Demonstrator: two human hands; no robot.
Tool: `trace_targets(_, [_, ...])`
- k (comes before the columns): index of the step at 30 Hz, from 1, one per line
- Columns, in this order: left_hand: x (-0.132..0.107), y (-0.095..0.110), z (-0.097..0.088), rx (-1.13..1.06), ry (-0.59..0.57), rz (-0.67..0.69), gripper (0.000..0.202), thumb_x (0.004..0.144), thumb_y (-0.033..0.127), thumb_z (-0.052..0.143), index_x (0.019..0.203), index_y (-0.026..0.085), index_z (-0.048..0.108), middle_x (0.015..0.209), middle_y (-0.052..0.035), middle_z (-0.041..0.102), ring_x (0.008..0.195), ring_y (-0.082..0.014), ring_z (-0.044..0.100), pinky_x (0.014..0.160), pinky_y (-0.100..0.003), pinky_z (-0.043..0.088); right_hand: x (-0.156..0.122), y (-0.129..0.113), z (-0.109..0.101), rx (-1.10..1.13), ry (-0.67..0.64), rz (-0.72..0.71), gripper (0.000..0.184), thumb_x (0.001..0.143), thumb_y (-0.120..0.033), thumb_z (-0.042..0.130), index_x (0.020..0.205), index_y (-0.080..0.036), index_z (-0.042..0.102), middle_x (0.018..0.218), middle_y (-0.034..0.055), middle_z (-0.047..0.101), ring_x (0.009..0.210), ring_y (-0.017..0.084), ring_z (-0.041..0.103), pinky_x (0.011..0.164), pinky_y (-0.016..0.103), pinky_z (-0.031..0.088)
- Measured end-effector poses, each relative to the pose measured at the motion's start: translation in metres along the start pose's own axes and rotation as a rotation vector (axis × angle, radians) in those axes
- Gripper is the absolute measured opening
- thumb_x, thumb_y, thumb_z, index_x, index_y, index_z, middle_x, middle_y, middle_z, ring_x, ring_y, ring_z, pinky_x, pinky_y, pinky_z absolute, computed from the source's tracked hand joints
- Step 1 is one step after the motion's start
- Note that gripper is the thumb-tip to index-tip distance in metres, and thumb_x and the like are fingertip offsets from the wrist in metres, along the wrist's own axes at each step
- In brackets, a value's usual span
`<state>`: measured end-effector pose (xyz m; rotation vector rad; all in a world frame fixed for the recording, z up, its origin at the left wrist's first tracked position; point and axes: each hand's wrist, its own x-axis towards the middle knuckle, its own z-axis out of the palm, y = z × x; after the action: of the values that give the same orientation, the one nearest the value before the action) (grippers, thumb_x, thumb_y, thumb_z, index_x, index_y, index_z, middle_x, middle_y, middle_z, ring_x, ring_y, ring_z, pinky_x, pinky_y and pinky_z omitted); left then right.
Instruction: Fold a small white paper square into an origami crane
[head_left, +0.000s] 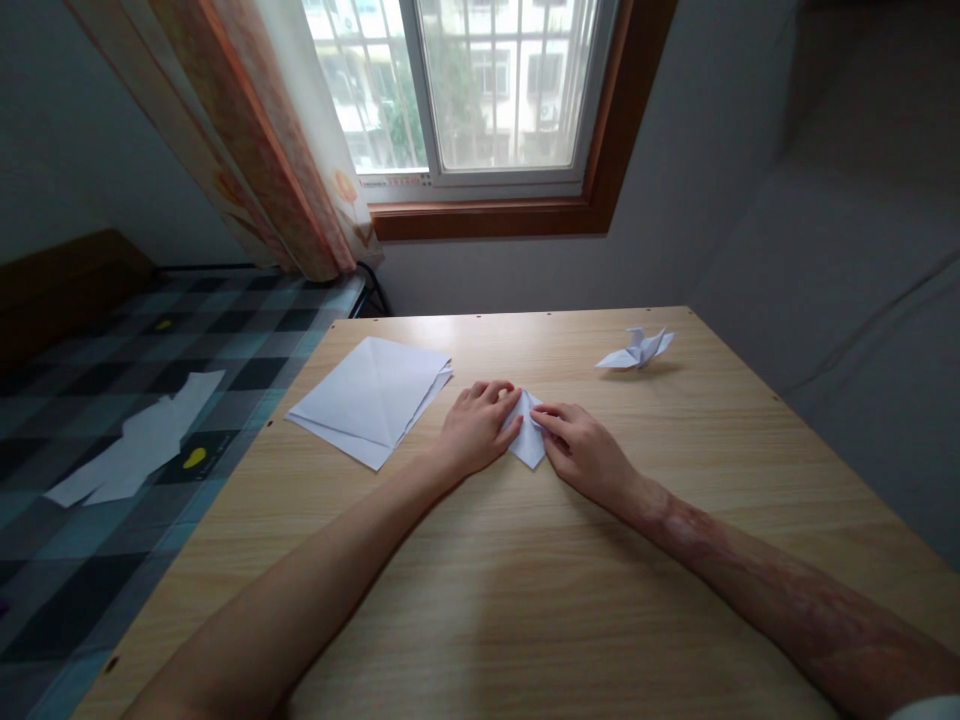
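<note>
A small folded white paper [529, 443] lies on the wooden table [525, 600], pointed end toward me. My left hand [474, 428] rests on its left side with fingers curled and pressing it down. My right hand [581, 447] sits on its right side, fingertips pinching the paper's upper edge. Both hands hold the same piece between them.
A stack of creased white sheets [371, 400] lies left of my hands. A finished paper bird [637, 350] stands at the far right of the table. Left of the table is a checked bed [112, 380] with paper scraps [139, 440]. A window and curtain are behind.
</note>
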<state>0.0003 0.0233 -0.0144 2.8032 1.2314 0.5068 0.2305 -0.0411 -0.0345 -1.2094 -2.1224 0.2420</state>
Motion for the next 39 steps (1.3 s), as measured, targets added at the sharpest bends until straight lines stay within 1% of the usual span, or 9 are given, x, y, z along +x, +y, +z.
trace_targets(2, [0.0, 0.0, 0.0, -0.006, 0.001, 0.0, 0.044, 0.111, 0.042, 0.054, 0.151, 0.027, 0.065, 0.151, -0.011, 0.065, 0.135, -0.0329, 0.057, 0.119, -0.053, 0.048, 0.002, 0.0, -0.001, 0.015, 0.011, 0.031, 0.046, 0.103, -0.013, 0.057, 0.145, -0.02, 0.073, 0.141, 0.016, 0.074, 0.13, 0.031, 0.067, 0.115, 0.05, 0.057])
trace_targets(5, [0.0, 0.0, 0.0, -0.009, -0.004, -0.005, 0.045, 0.111, 0.042, 0.054, 0.151, 0.025, 0.065, 0.15, -0.0116, 0.065, 0.135, -0.0333, 0.056, 0.12, -0.053, 0.047, 0.004, 0.002, -0.001, -0.065, -0.013, 0.067, 0.045, 0.104, -0.017, 0.056, 0.146, -0.015, 0.072, 0.148, 0.0191, 0.071, 0.136, 0.033, 0.063, 0.12, 0.053, 0.054])
trace_targets(8, [0.0, 0.0, 0.0, -0.004, -0.012, -0.011, 0.046, 0.111, 0.041, 0.054, 0.152, 0.025, 0.065, 0.15, -0.0119, 0.065, 0.136, -0.0329, 0.057, 0.12, -0.052, 0.047, 0.005, 0.001, -0.001, -0.183, -0.075, 0.059, 0.047, 0.107, -0.016, 0.05, 0.151, -0.011, 0.067, 0.163, 0.0198, 0.061, 0.151, 0.034, 0.052, 0.129, 0.054, 0.044])
trace_targets(11, [0.0, 0.001, -0.001, 0.002, -0.01, -0.01, 0.046, 0.111, 0.042, 0.053, 0.152, 0.025, 0.065, 0.15, -0.0113, 0.065, 0.135, -0.0324, 0.057, 0.12, -0.051, 0.048, 0.004, -0.001, -0.001, -0.273, -0.134, 0.043, 0.051, 0.108, -0.014, 0.045, 0.156, -0.012, 0.063, 0.172, 0.0155, 0.052, 0.159, 0.034, 0.045, 0.133, 0.057, 0.036])
trace_targets(17, [0.0, 0.002, -0.003, 0.012, -0.023, -0.01, 0.047, 0.111, 0.041, 0.052, 0.153, 0.024, 0.063, 0.151, -0.0115, 0.065, 0.136, -0.0325, 0.057, 0.12, -0.051, 0.048, 0.002, -0.004, -0.001, -0.352, -0.174, 0.019, 0.053, 0.111, -0.019, 0.044, 0.163, -0.016, 0.056, 0.172, 0.0135, 0.053, 0.16, 0.033, 0.046, 0.134, 0.059, 0.032])
trace_targets(25, [0.0, 0.002, 0.0, 0.011, -0.009, -0.021, 0.046, 0.111, 0.04, 0.053, 0.154, 0.027, 0.062, 0.151, -0.0113, 0.064, 0.137, -0.0321, 0.057, 0.119, -0.051, 0.048, 0.002, -0.006, 0.001, -0.373, -0.194, -0.002, 0.055, 0.112, -0.021, 0.044, 0.166, -0.014, 0.053, 0.173, 0.0156, 0.051, 0.159, 0.032, 0.049, 0.134, 0.06, 0.031])
trace_targets(30, [-0.001, 0.002, -0.001, 0.014, -0.022, -0.017, 0.047, 0.111, 0.041, 0.052, 0.154, 0.025, 0.062, 0.152, -0.0119, 0.064, 0.137, -0.0324, 0.056, 0.121, -0.051, 0.047, 0.001, -0.009, 0.0, -0.379, -0.205, 0.005, 0.057, 0.111, -0.024, 0.045, 0.167, -0.014, 0.051, 0.174, 0.0157, 0.049, 0.16, 0.033, 0.048, 0.135, 0.06, 0.03])
trace_targets(33, [-0.001, 0.002, -0.001, 0.008, -0.017, -0.017, 0.047, 0.111, 0.04, 0.052, 0.154, 0.024, 0.062, 0.152, -0.0125, 0.064, 0.138, -0.0328, 0.056, 0.122, -0.052, 0.046, 0.001, -0.012, -0.001, -0.379, -0.222, 0.012, 0.058, 0.112, -0.027, 0.044, 0.168, -0.013, 0.049, 0.174, 0.016, 0.049, 0.16, 0.034, 0.047, 0.135, 0.062, 0.03])
trace_targets(39, [-0.001, 0.002, 0.001, -0.002, -0.011, -0.017, 0.046, 0.111, 0.04, 0.053, 0.154, 0.027, 0.062, 0.152, -0.0119, 0.063, 0.138, -0.032, 0.056, 0.121, -0.052, 0.047, 0.001, -0.013, -0.001, -0.371, -0.235, 0.013, 0.058, 0.113, -0.027, 0.043, 0.169, -0.014, 0.049, 0.175, 0.0157, 0.048, 0.161, 0.034, 0.047, 0.133, 0.062, 0.034])
